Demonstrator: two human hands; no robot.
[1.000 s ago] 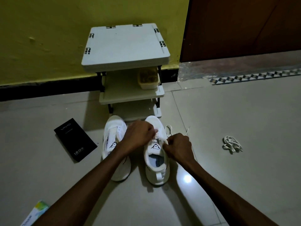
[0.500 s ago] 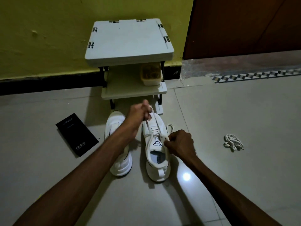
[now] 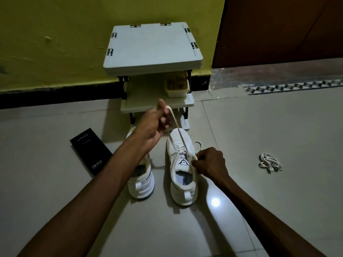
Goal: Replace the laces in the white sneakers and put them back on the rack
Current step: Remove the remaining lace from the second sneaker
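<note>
Tiled floor, rack at wall. Since last frame, left hand has drawn the lace higher, fingers pinching it taut. The right hand pinches the other end beside the right sneaker. Lacing judged nearly done.

Dim, warm, underexposed. One small hard glare spot on the glossy floor; the rest of the tile is flat grey. Light comes from above right: the rack throws a soft shadow left onto the floor, and the right sneaker is shadowed along its left side and heel. Door and frame corners are near black. Wide-angle bowing: skirting curves. Centre is sharp: lace crisp, box print legible. Mild noise, detail smeared in dark areas.
</note>
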